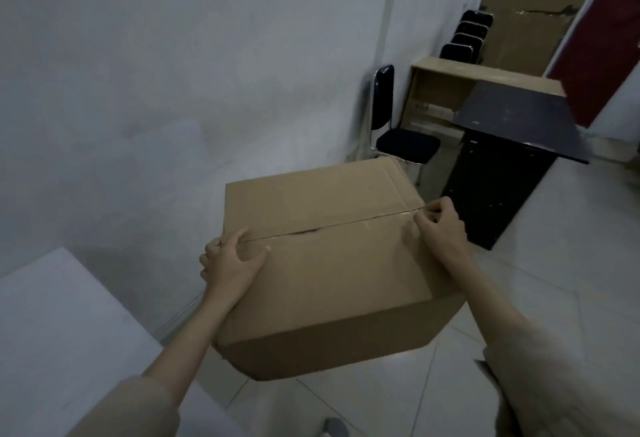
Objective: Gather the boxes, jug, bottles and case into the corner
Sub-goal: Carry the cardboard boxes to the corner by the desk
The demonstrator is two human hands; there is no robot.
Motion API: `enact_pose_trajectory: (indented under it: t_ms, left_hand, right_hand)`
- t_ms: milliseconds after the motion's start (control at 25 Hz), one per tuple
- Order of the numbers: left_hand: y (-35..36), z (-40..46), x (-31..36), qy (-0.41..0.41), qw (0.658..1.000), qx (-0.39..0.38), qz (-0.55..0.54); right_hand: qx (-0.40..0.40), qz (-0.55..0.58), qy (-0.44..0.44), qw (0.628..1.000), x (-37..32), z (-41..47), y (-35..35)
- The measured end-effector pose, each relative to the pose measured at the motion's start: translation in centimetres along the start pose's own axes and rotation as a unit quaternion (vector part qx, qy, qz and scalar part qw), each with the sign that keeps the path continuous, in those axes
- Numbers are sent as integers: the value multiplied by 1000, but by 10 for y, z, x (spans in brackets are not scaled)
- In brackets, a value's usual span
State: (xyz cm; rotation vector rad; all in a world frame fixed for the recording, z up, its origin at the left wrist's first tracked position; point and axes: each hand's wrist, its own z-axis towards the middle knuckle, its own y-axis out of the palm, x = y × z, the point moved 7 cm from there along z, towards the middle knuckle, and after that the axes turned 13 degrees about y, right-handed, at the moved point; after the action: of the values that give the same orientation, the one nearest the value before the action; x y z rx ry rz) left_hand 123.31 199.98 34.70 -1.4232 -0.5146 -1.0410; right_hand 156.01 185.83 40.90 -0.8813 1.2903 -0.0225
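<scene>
A large brown cardboard box fills the middle of the head view, its taped top flaps closed, held up above the white tiled floor. My left hand grips its left top edge, thumb lying on the lid and fingers curled over the side. My right hand grips the right top edge at the seam, fingers curled over it. No jug, bottles or case are in view.
A white wall runs along the left. A white surface lies at the lower left. Beyond the box stand a black chair, a dark cabinet, a wooden desk and stacked chairs.
</scene>
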Motion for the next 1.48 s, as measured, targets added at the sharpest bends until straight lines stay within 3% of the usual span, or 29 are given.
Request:
enact_pose_trajectory:
  t_ms: [280,600,840,1160,1320,1480]
  left_hand:
    - [6,62,-76,-110,989,100,-16]
    - [25,60,-235,-267,949,164,-38]
    - [81,55,-374,-372,896,233,-60]
    - [152,41,-536,-405,882,237,-46]
    - [179,29,-574,-419,881,214,-44]
    - [187,29,-570,-411,891,185,-52]
  right_hand:
    - [-194,12,5,981,-22,114,153]
    - [-362,-68,66,927,20,140,353]
    - [-422,-93,118,894,112,141,507]
    - [-458,-94,146,872,234,128,659]
    - [-488,-108,150,853,271,119,697]
    - [-498,-130,112,850,265,118,698]
